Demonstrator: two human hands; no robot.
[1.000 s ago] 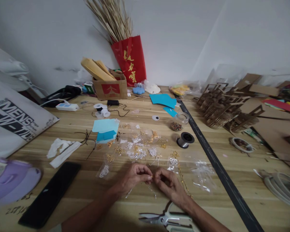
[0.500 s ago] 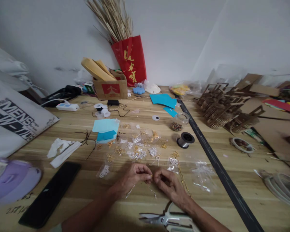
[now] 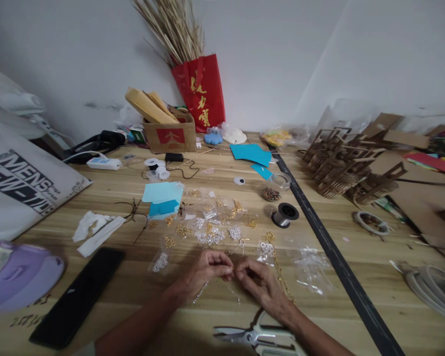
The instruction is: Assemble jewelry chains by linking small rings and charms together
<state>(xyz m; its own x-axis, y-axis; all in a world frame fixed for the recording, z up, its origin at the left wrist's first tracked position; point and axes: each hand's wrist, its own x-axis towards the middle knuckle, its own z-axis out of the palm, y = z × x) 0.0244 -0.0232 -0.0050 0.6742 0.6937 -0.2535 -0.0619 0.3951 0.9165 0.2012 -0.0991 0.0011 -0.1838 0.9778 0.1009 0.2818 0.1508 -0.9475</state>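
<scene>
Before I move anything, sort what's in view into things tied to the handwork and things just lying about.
With the handwork, it seems:
small gold piece, pinched in the left hand
right hand, close by
silver chain nearby
bagged metal bits
scissors

Likely just lying about:
purple cap
red bag
power strip
brown baskets

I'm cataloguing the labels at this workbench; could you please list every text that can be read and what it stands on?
"MENS", white bag
"EW-T", same bag, ends unclear
"力", red bag, middle character; the others unclear
"65", handwritten beside the black slab
"258", handwritten below that, later digits unclear
Too small or blurred: cardboard box, green packet.
</scene>
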